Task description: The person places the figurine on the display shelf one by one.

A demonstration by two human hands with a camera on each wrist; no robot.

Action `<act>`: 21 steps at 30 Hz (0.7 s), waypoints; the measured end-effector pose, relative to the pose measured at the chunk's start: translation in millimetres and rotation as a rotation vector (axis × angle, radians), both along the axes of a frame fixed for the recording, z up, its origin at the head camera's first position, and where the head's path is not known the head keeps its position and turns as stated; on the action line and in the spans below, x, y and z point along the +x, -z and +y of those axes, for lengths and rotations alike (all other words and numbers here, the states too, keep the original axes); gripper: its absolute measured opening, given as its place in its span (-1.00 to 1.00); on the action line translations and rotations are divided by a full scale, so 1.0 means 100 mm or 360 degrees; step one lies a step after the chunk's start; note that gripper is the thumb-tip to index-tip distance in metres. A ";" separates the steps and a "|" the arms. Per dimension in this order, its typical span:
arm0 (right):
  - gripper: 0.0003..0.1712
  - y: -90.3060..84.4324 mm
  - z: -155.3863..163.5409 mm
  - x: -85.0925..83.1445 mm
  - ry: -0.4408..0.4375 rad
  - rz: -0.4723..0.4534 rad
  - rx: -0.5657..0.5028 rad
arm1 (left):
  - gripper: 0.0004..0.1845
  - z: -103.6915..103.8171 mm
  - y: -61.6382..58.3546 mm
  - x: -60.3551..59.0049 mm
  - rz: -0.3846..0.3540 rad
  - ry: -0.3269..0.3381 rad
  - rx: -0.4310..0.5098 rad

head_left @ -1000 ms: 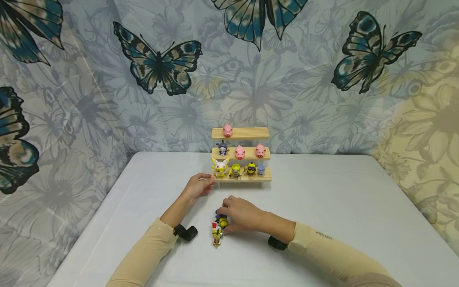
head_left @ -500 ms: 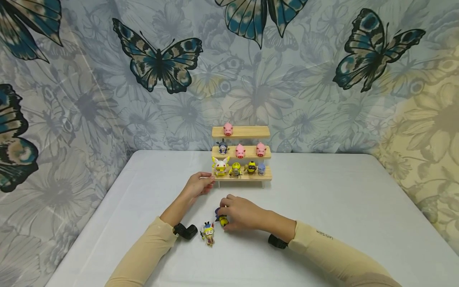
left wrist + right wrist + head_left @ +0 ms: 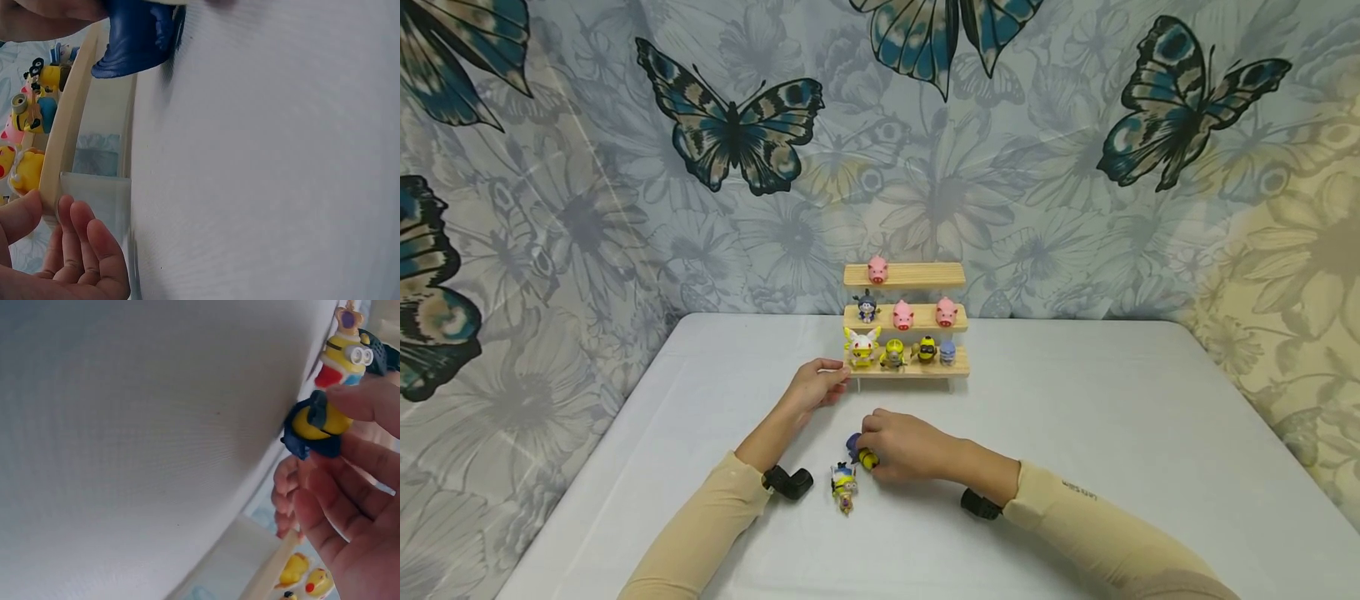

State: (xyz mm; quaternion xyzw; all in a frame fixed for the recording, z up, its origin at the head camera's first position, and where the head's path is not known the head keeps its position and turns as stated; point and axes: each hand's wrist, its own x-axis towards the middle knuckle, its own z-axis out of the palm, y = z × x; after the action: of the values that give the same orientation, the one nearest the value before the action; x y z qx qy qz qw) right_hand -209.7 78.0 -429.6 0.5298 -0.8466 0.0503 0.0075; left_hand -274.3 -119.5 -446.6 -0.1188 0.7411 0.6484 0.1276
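My left hand (image 3: 815,388) pinches the left end of the wooden shelf stand (image 3: 910,373), thumb above the lowest board and fingers below it in the left wrist view. With thumb and fingers, my right hand (image 3: 912,446) holds a yellow Minion figurine (image 3: 322,424) in dark blue, tilted just over the table. Beside it, nearer the front, a second Minion figurine (image 3: 844,487) with a crown and red and blue clothes lies on the white tabletop.
Figurines stand on the tiers: a pink pig (image 3: 877,270) on top, a dark purple figurine (image 3: 867,307) and two pigs in the middle. Several more, including a white-eared yellow one (image 3: 862,347), fill the lowest board. A butterfly-patterned cloth (image 3: 1022,217) hangs behind the table.
The crowned Minion figurine has rolled over on the table, first leftward, then slightly back. My right hand has barely moved, the blue-clad figurine tilting in it. My left hand stays on the stand.
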 end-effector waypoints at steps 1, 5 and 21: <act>-0.66 0.00 0.00 0.00 -0.0004 -0.0013 0.0011 | -0.62 0.00 0.00 0.00 -0.0002 -0.0001 -0.0005; -0.65 -0.02 0.00 0.01 -0.0005 -0.0043 0.0044 | -0.62 0.00 -0.02 0.00 -0.0004 0.0006 -0.0016; -0.68 -0.07 0.07 0.01 0.0029 -0.0035 -0.0050 | -0.60 0.00 -0.03 -0.01 -0.0023 0.0025 0.0008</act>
State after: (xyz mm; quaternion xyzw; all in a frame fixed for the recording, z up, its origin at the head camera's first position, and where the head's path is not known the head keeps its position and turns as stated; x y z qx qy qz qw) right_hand -208.9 84.6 -422.5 0.5214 -0.8504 0.0695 0.0069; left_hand -274.9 -119.5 -443.6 -0.1172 0.7395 0.6483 0.1383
